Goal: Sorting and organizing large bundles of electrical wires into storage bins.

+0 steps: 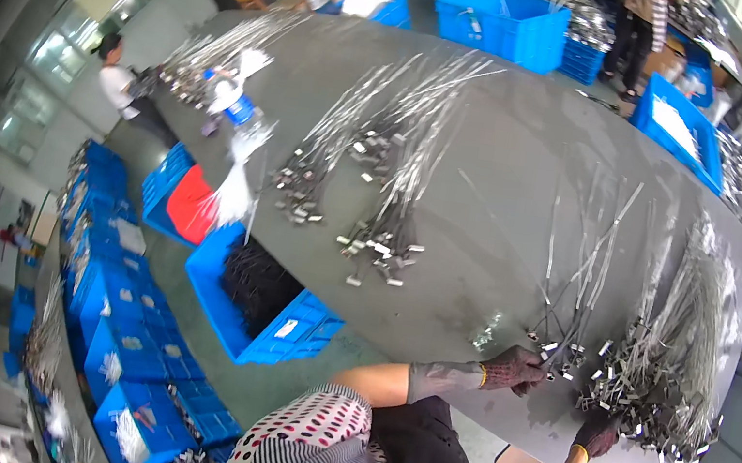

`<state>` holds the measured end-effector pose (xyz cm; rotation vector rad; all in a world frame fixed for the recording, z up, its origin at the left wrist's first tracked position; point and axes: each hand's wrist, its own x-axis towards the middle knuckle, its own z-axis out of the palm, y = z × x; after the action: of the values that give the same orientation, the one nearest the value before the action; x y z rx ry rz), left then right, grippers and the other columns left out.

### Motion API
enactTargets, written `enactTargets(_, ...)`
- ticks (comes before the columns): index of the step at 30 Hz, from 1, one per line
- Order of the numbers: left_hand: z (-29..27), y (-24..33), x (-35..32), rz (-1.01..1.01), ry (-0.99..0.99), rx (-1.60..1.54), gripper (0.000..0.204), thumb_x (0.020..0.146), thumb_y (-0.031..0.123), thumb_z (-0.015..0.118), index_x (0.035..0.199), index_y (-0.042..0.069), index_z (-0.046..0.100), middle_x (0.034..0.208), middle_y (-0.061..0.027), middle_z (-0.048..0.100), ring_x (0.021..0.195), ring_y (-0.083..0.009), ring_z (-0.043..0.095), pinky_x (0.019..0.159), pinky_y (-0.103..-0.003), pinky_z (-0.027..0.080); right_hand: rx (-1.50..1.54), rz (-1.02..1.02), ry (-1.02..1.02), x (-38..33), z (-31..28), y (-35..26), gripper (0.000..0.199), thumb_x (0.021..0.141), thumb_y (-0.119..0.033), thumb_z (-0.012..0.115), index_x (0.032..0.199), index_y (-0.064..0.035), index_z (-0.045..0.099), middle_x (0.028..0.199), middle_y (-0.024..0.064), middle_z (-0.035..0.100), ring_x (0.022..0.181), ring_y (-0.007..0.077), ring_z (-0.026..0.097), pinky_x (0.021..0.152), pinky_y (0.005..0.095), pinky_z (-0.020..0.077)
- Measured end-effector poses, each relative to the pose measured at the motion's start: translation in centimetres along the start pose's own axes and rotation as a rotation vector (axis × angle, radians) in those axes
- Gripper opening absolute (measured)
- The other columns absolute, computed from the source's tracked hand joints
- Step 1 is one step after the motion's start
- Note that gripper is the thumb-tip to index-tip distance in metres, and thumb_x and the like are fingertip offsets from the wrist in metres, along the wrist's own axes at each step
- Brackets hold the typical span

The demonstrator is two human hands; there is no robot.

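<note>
My left hand (515,370), in a dark knitted glove, has its fingers curled at the lower ends of a small loose group of cables (589,268). These have thin silvery wrapped lengths, dark ends and small metal connectors. What the fingers hold is too small to make out. My right hand (597,433), gloved alike, touches the near-left edge of a large cable pile (684,323). Its fingertips blend into the dark connector ends there, so their grip is hidden. The pile lies along the right end of the grey table (497,184).
More cable bunches (395,206) lie mid-table, and another bunch (223,60) at the far left. A blue-labelled bottle (237,106) is by the left edge. Blue bins (502,26) stand beyond; a blue crate of black parts (306,324) sits left. Other people stand around.
</note>
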<state>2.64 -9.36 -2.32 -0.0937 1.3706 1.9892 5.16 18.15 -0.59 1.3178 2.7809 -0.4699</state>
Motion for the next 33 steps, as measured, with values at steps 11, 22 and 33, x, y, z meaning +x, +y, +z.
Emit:
enactTargets(11, 2.0, -7.0, 0.5, 0.034, 0.107, -0.103, 0.029, 0.091, 0.033, 0.069, 0.099, 0.005, 0.066, 0.076, -0.0033, 0.065, 0.055, -0.0103, 0.058, 0.050, -0.028, 0.052, -0.094, -0.492, 0.184, 1.4, 2.0, 6.1, 0.026, 0.085, -0.027, 0.059, 0.097, -0.0053, 0.067, 0.097, 0.0199, 0.069, 0.090, 0.0408, 0.063, 0.075, 0.0516, 0.0502)
enactTargets(22, 5.0, -11.5, 0.3, -0.111, -0.118, -0.222, 0.028, 0.092, 0.032, 0.067, 0.101, 0.006, 0.065, 0.083, -0.0009, 0.063, 0.070, -0.0096, 0.058, 0.063, -0.029, 0.052, -0.271, -0.642, 0.089, -4.6, 1.8, 10.9, 0.026, 0.074, -0.017, 0.068, 0.097, -0.0050, 0.066, 0.099, 0.0185, 0.064, 0.100, 0.0366, 0.058, 0.081, 0.0476, 0.0491)
enactTargets(33, 6.0, -11.6, -1.3, -0.103, 0.056, -0.373, 0.021, 0.095, 0.018, 0.062, 0.107, 0.001, 0.065, 0.095, -0.0079, 0.067, 0.079, -0.0198, 0.064, 0.077, -0.038, 0.057, 0.100, -0.751, -0.063, -3.8, 0.0, 10.0, 0.010, 0.080, -0.015, 0.066, 0.085, -0.0066, 0.063, 0.100, 0.0136, 0.066, 0.101, 0.0365, 0.060, 0.077, 0.0481, 0.0507)
